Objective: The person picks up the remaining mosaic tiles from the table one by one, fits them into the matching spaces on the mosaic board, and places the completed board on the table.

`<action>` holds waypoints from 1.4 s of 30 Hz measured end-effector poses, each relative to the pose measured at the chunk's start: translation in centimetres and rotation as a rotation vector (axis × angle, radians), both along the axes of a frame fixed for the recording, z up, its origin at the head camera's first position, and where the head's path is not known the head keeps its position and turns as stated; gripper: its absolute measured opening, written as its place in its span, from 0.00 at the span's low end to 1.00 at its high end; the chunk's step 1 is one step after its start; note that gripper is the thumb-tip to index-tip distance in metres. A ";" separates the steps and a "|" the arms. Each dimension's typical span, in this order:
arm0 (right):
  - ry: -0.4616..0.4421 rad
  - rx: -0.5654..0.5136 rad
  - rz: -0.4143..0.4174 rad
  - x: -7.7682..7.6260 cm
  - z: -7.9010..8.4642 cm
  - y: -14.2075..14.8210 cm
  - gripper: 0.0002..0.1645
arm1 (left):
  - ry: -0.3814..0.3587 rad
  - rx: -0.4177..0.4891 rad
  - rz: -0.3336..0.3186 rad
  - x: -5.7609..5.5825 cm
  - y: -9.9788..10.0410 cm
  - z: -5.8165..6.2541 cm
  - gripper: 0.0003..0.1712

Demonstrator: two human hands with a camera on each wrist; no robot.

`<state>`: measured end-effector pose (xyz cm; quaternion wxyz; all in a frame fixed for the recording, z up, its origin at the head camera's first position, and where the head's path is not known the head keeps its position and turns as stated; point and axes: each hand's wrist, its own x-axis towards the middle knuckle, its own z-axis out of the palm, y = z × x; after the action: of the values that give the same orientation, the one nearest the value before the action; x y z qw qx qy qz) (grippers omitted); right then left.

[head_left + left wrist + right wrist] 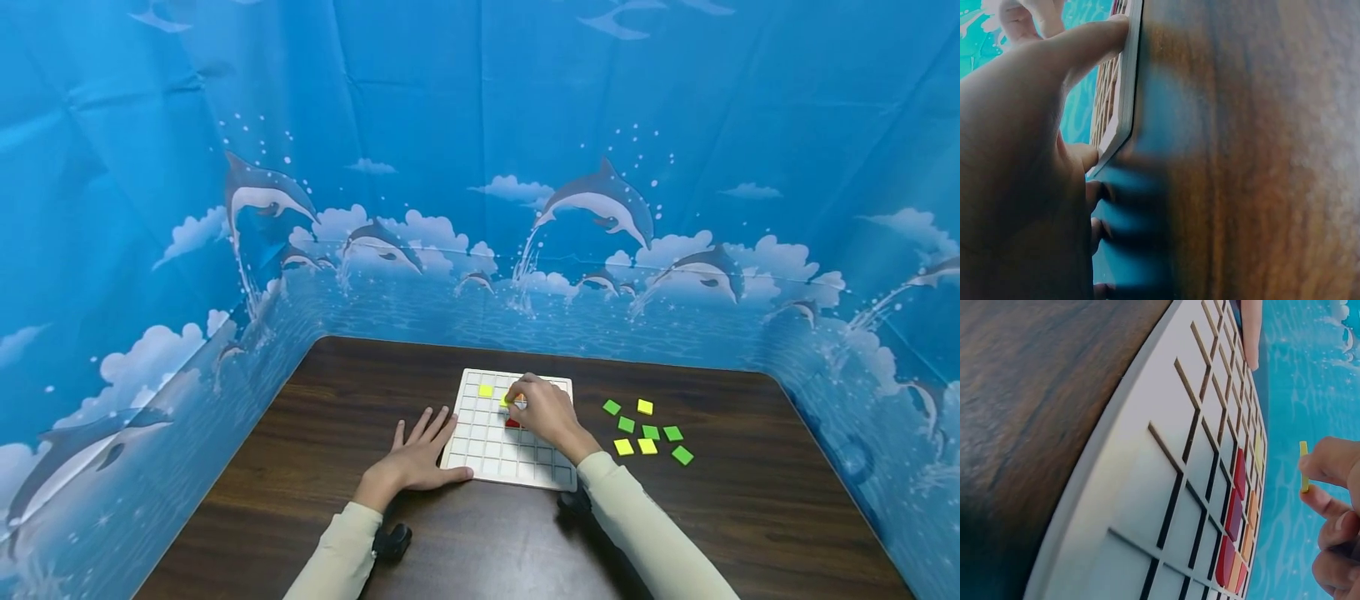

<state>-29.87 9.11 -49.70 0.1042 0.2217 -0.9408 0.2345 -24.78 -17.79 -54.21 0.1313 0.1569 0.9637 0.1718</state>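
My right hand (542, 407) pinches a small yellow tile (1304, 467) between thumb and fingertip, held above a white grid board (480, 465). The right wrist view shows the tile on edge, apart from the board. Several red tiles (1233, 515) and orange tiles (1247, 544) sit in the squares; in the head view my right hand covers most of them. Another yellow tile (486, 391) lies in a square toward the board's far left. My left hand (416, 462) rests spread at the near left corner, its thumb (1094, 47) against the board's edge.
Right of the board, loose green tiles (626, 424) and yellow tiles (623, 447) lie scattered on the dark wooden table (750, 500). A blue dolphin-print curtain (450, 167) encloses the table's back and sides.
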 end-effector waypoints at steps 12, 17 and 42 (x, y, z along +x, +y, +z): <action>-0.036 0.002 0.021 -0.9 -0.1 -1.6 0.04 | 0.003 -0.039 0.015 -0.8 -0.2 -1.4 0.67; -0.017 0.021 0.036 -1.1 -0.4 -2.5 0.03 | 0.000 -0.037 0.012 -0.9 -0.4 -1.6 0.66; -0.030 0.123 0.005 -2.5 -2.3 -4.7 0.03 | -0.004 0.024 0.021 -0.1 -0.1 -0.6 0.66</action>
<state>-32.36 4.40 -51.99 0.0755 0.2266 -0.9543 0.1796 -24.87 -17.87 -54.81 0.1297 0.1479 0.9628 0.1852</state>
